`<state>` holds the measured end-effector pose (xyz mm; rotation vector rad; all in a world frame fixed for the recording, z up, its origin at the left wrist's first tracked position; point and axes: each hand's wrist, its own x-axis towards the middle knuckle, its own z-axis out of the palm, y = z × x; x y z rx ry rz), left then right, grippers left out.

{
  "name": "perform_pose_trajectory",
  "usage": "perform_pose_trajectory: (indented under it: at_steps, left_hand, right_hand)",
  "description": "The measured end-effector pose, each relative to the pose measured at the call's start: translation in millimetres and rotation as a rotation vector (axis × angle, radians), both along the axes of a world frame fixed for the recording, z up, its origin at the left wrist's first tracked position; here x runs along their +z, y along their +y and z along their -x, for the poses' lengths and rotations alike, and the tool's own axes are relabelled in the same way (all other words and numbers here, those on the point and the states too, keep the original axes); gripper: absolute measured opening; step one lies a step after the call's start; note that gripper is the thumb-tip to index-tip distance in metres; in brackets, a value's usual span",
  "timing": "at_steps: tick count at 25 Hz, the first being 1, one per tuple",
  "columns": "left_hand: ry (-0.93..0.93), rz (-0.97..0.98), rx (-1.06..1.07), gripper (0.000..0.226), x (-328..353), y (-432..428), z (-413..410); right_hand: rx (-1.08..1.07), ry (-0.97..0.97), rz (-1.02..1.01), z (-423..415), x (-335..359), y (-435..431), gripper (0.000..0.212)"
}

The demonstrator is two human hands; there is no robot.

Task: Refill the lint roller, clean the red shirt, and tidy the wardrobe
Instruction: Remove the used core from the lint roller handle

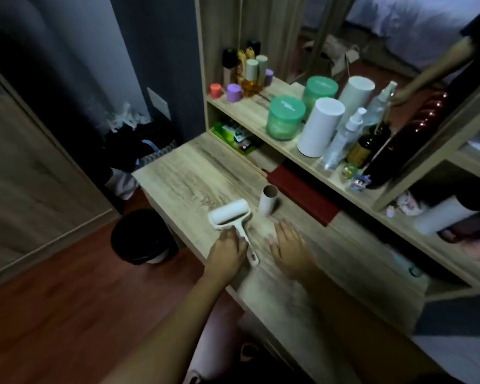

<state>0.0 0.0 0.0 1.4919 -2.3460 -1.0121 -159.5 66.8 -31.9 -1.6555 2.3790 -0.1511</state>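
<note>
A white lint roller point(231, 214) lies on the wooden desk point(189, 178), its handle pointing toward me. My left hand point(227, 249) lies on the desk against the handle's left side, fingers fairly straight. Just right of the handle, my right hand point(290, 246) hovers flat over the desk and holds nothing. An empty cardboard core point(269, 199) stands upright just beyond the roller. A white roll point(441, 216) lies in the lower shelf compartment at the right.
A dark red flat box point(302, 194) lies at the desk's back edge. The shelf above carries green jars point(284, 117), a white cylinder point(320, 127), spray bottles and small bottles in front of a mirror. A black bin point(143, 236) stands on the floor left of the desk.
</note>
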Motion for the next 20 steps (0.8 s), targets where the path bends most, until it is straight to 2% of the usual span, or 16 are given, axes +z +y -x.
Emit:
perform_pose_trajectory:
  at_steps: [3,4,7,13,16,20]
  left_hand:
    - [0.037,-0.032,0.278,0.033,-19.8,2.3,29.8]
    - [0.031,-0.057,0.358,0.037,-21.8,3.7,36.1]
    - [0.030,-0.127,0.545,0.054,-35.1,-1.2,55.5]
    - [-0.052,-0.155,0.643,0.070,-49.5,-14.9,78.6]
    - [-0.065,-0.154,0.653,0.058,-54.3,-17.1,78.7]
    - [0.031,-0.129,0.702,0.039,-46.9,-9.7,71.4]
  right_hand:
    - [-0.019,-0.009,-0.043,21.4,-25.6,-4.5,0.062]
    - [-0.033,-0.032,-0.090,23.5,-25.6,-5.1,0.062]
    - [0.013,-0.001,-0.052,30.4,-41.7,-4.8,0.062]
    - [-0.001,0.042,0.039,31.9,-55.3,0.3,0.064]
    - [-0.004,0.054,0.059,32.6,-58.1,1.0,0.064]
    - [-0.002,0.069,0.078,33.0,-60.7,1.9,0.064]
